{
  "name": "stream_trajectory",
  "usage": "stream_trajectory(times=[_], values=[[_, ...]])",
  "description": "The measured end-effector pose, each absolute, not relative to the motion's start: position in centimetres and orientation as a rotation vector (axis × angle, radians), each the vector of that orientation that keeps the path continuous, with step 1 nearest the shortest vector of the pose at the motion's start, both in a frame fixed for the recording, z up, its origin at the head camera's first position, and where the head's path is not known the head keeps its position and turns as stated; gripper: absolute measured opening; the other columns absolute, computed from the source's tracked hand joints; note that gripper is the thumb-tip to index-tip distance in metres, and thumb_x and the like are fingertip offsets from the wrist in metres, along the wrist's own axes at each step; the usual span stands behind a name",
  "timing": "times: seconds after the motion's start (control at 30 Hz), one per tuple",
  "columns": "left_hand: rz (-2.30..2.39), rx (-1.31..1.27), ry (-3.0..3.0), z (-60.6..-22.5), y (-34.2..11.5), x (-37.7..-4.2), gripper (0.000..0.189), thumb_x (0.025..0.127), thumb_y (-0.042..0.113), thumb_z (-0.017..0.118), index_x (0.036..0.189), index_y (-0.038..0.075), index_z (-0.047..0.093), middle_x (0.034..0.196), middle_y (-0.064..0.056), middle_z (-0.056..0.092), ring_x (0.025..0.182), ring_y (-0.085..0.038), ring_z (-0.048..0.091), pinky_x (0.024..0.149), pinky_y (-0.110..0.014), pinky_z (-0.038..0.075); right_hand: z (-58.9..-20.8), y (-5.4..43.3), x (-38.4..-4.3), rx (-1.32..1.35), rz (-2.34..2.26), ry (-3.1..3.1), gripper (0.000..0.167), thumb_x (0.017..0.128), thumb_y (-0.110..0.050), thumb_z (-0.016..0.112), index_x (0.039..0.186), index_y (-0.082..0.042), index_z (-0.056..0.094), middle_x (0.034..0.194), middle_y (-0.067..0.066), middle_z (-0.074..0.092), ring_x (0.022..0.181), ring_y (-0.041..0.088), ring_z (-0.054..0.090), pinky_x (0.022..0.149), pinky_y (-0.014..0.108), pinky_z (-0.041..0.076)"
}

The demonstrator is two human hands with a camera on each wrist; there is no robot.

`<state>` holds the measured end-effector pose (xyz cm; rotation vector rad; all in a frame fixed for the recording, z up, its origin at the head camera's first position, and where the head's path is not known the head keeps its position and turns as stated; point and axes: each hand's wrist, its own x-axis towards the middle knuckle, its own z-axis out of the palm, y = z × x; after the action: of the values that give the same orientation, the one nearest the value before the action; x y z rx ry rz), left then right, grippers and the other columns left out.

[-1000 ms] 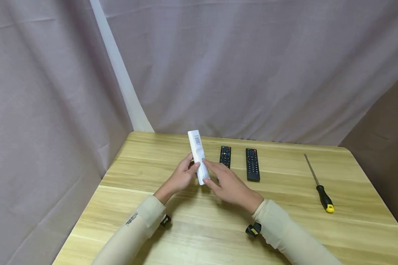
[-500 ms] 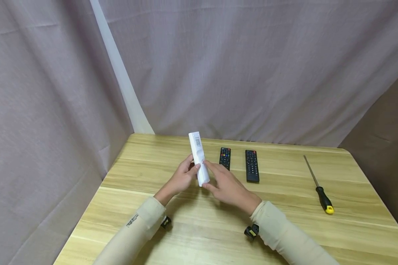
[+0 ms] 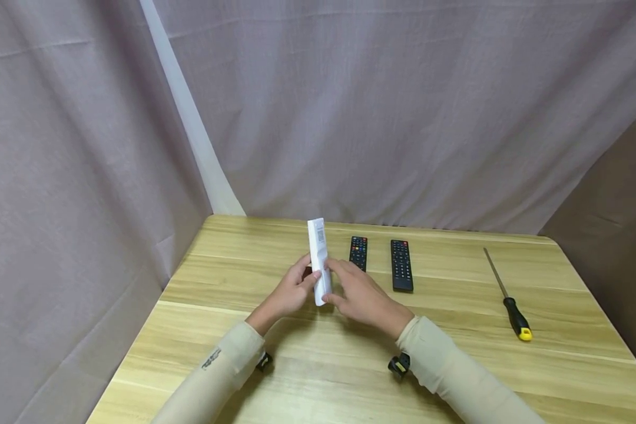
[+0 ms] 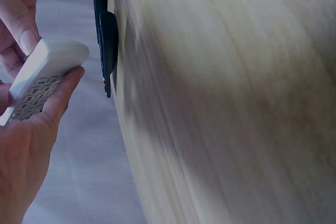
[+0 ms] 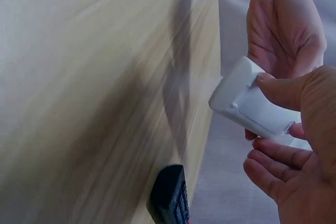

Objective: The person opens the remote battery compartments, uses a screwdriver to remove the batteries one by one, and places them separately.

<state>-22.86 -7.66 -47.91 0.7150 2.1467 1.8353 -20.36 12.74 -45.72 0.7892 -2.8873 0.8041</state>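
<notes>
A white remote control (image 3: 317,244) is held up over the table, its back with a printed code turned to the head camera. My left hand (image 3: 290,290) grips it by the sides near the middle, thumb along its left edge. Grey buttons (image 4: 38,95) on its front face show in the left wrist view. My right hand (image 3: 368,299) has its thumb at the lower end of the battery cover (image 5: 265,111) and its index fingertip at the cover's latch end. The right hand's other fingers stand off the remote. The cover sits in place on the back.
Two black remotes lie on the wooden table (image 3: 318,377): one (image 3: 358,252) just behind my right hand, the other (image 3: 401,266) to its right. A screwdriver (image 3: 516,318) with a black and yellow handle lies farther right. Grey curtains (image 3: 376,118) stand behind.
The white remote has shifted slightly down and right in the head view and now stands more upright. Both hands keep their places on it.
</notes>
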Motion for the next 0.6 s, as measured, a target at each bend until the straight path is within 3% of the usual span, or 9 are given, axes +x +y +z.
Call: stream_trajectory(times=[0.2, 0.6], values=[[1.821, 0.741, 2.170, -48.4, -7.6, -22.8, 0.061, 0.112, 0.005, 0.044, 0.169, 0.007, 0.025, 0.155, -0.029, 0.051, 0.136, -0.046, 0.059, 0.109, -0.047, 0.061, -45.9, 13.2, -20.7, 0.821, 0.786, -2.895, 0.072, 0.090, -0.032, 0.086, 0.151, -0.016, 0.051, 0.146, 0.011, 0.065, 0.131, 0.030, 0.066, 0.113, 0.051, 0.058], [1.804, 0.702, 2.204, -49.2, -7.5, -23.0, 0.059, 0.111, 0.005, 0.047, 0.168, 0.008, 0.031, 0.148, -0.027, 0.059, 0.125, -0.039, 0.065, 0.103, -0.043, 0.063, -46.6, 13.3, -21.4, 0.837, 0.873, -2.908, 0.060, 0.087, -0.033, 0.089, 0.136, -0.019, 0.057, 0.138, 0.009, 0.068, 0.129, 0.033, 0.068, 0.111, 0.052, 0.058]])
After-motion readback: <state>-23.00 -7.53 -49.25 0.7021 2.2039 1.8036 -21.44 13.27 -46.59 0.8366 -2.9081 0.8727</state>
